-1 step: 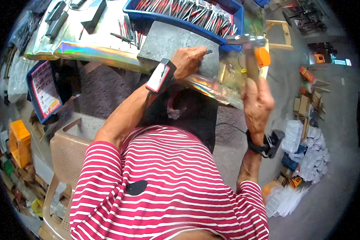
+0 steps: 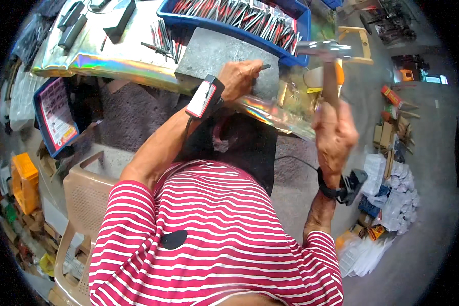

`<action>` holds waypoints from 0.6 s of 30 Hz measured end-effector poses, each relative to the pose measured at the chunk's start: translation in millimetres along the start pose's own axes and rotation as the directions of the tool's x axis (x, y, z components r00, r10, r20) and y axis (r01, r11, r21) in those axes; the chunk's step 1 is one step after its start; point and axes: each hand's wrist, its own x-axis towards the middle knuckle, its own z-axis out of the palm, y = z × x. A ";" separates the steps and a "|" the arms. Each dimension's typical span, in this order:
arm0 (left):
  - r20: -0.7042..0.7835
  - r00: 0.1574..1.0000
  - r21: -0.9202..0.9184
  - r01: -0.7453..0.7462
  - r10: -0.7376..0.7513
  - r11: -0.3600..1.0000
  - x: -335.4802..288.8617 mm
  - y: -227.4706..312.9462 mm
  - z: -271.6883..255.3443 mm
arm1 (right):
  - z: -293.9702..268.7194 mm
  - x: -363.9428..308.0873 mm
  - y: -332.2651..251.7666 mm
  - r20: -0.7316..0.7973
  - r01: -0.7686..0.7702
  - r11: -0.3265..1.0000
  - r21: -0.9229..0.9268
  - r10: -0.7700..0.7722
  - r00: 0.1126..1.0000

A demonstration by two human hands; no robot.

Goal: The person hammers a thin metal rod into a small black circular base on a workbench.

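While the left hand [image 2: 238,79] pinches a small dark piece [image 2: 266,66] over the grey block [image 2: 214,48] at upper centre, the right hand [image 2: 335,135] grips a hammer [image 2: 330,81] by its handle, head aloft at upper right! Clean striking, I'd judge, wants that piece braced flat, fingertips well back from its exposed end, and the face landing square.

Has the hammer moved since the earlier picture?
Yes: the hammer has shifted to the right in the view, judged against the blue tray.

Glossy metal hammer head [image 2: 324,50] (smooth-looking)
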 end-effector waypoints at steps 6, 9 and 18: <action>-0.013 1.000 -0.028 0.004 -0.004 1.000 0.3 2.5 2.1 | 4.0 -5.7 22.2 -0.148 0.497 0.824 -0.273 -0.546 0.824; -0.019 1.000 0.015 0.007 -0.007 1.000 0.6 0.2 9.7 | 24.0 -0.2 36.8 0.200 0.141 0.904 -0.405 -0.063 0.978; -0.041 0.999 0.047 0.007 -0.005 0.999 -1.1 -5.3 9.8 | -0.9 -7.6 -10.5 -0.252 0.096 0.985 -0.145 -0.130 0.959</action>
